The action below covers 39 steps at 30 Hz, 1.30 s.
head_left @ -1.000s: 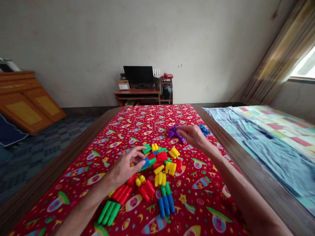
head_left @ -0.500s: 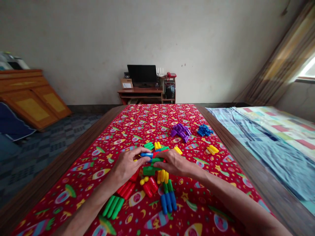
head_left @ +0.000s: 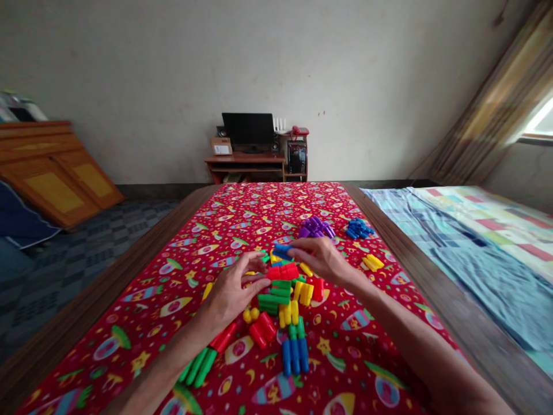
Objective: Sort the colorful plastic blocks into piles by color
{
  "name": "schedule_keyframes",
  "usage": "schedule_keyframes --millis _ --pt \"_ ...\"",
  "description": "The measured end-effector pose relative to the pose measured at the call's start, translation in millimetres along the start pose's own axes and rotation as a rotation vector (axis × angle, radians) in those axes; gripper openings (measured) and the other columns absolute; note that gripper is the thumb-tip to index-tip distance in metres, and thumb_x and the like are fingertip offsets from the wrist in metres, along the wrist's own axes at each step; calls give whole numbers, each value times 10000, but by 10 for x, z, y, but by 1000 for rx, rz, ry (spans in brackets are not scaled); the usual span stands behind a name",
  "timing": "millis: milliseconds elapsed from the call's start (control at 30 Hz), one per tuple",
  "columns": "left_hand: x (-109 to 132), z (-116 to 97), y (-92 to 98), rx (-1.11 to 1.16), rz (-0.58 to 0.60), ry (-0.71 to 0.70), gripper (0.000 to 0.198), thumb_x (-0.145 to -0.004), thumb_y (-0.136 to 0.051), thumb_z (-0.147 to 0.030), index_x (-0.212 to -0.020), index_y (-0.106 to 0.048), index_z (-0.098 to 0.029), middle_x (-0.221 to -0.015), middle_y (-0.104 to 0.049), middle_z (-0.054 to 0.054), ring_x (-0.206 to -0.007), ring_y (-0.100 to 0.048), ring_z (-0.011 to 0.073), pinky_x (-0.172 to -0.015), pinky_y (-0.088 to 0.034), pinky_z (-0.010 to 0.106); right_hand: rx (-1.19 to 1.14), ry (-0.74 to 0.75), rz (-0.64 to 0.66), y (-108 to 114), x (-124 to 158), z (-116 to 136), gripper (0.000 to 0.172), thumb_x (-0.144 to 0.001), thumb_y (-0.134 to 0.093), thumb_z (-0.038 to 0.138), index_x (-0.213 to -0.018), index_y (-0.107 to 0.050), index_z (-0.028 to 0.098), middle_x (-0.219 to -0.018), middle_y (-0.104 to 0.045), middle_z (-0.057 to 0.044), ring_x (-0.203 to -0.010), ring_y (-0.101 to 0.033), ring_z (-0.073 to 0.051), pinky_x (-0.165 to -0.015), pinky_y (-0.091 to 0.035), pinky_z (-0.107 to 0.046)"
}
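Pinching blue block [head_left: 283, 251], right hand [head_left: 325, 262] hovers over block pile [head_left: 280, 298]; left hand [head_left: 231, 291] grips red block [head_left: 285, 271], left end, above red tablecloth [head_left: 242, 219].

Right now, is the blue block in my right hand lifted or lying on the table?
Lifted, it seems: the right hand pinches the blue block by one end, above the mixed heap.

so it's a wooden table [head_left: 88, 308] under a red cartoon cloth [head_left: 259, 207], mixed heap of plastic blocks [head_left: 280, 311] mid-table, purple bunch [head_left: 316, 227], blue bunch [head_left: 359, 229] and one yellow piece [head_left: 372, 263] toward the right edge
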<state>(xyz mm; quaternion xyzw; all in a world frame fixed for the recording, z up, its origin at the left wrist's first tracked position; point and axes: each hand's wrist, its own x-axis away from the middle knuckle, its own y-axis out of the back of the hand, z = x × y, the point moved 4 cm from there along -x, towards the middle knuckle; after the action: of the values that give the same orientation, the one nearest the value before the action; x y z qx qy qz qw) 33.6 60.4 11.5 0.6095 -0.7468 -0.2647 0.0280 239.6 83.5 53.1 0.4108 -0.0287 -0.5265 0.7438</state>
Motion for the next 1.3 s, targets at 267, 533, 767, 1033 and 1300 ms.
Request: schedule_keyframes --millis 267,533,767,1033,1300 --pt "-500 112 -181 -500 174 -216 201 -822 -551 -186 -898 -735 -213 -934 -741 49 -888 -681 189 -845 -527 295 405 -365 -647 1118 140 -1184 237 -799 -604 299 -929 -753 168 -828 -741 -61 -750 -646 -189 -708 -460 -281" --pt "-615 274 -336 -658 262 -101 221 -865 -556 -298 -873 -763 -222 -850 -756 83 -767 -692 216 -708 -489 278 611 -414 -441 1178 273 -1630 230 -783 -561 128 -935 -734 123 -958 -736 -121 -894 -672 -220 -811 -486 -306" --pt "-639 226 -347 -660 264 -57 160 -779 -603 -267 -795 -747 -200 -738 -736 44 -671 -672 189 -614 -473 242 645 -396 -338 1114 264 -1600 220 -817 -524 102 -894 -728 125 -907 -738 -123 -886 -677 -224 -790 -480 -288" --pt "-657 86 -242 -649 80 -74 164 -822 -535 -281 -930 -643 -222 -845 -741 24 -784 -702 200 -699 -521 272 518 -157 -563 1065 151 -1058 245 -876 -518 226 -963 -736 159 -898 -748 -104 -847 -681 -235 -779 -499 -325" --pt "-547 -294 -295 -430 -10 -280 211 -848 -534 -345 -934 -655 -195 -895 -751 55 -796 -707 212 -753 -539 296 96 143 17 54 -27 -83 277 -938 -525 325 -1061 -704 153 -802 -724 -42 -620 -595 -106 -571 -394 -187"
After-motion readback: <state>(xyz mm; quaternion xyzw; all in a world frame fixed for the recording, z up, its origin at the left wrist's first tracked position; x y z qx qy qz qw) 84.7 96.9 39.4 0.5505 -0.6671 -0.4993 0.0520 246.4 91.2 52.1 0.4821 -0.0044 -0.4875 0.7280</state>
